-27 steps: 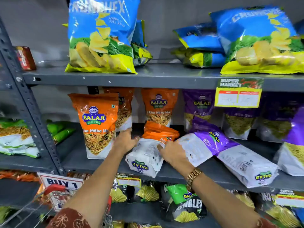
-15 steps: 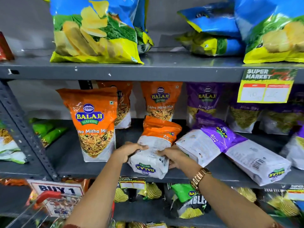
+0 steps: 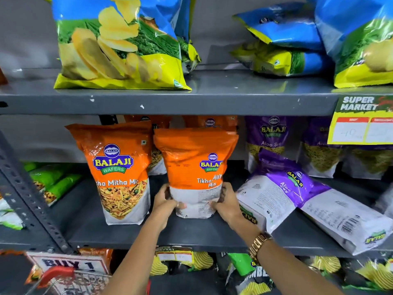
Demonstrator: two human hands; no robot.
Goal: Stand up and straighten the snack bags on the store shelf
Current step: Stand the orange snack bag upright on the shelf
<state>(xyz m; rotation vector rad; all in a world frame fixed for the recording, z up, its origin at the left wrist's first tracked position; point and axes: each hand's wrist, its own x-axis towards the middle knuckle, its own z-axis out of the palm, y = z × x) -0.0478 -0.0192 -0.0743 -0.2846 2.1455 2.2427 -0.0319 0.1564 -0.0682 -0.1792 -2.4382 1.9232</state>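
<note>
now left hand and right hand pinch the orange bag low at both sides, upright on the middle shelf; looks light, crinkly, slippery, so hold near base.

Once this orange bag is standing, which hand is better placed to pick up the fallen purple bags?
Probably the right hand: it sits on the orange bag's right edge, beside the purple bags lying flat. The left hand is on the far side, so it would have to cross over.
</note>
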